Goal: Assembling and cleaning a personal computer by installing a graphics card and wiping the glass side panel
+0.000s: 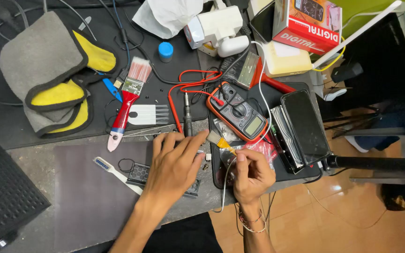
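Observation:
My left hand (175, 165) lies flat, fingers spread, on a small dark part (141, 174) on the grey mat (85, 187). My right hand (253, 174) pinches a small brush with an orange handle (221, 143), bristles pointing up-left toward my left fingertips. Just beyond the brush sits an orange-and-black multimeter (236, 113) with red leads (183, 91). A tiny metal piece (206, 166) lies between my hands.
A red-handled paintbrush (128, 100), a white toothbrush (113, 172), a grey-and-yellow cloth (52, 70), a soldering iron (188, 117), a black phone (305, 126) on a stack, a red-and-white box (308, 23) and a white device (216, 28) crowd the bench. The table edge runs below my wrists.

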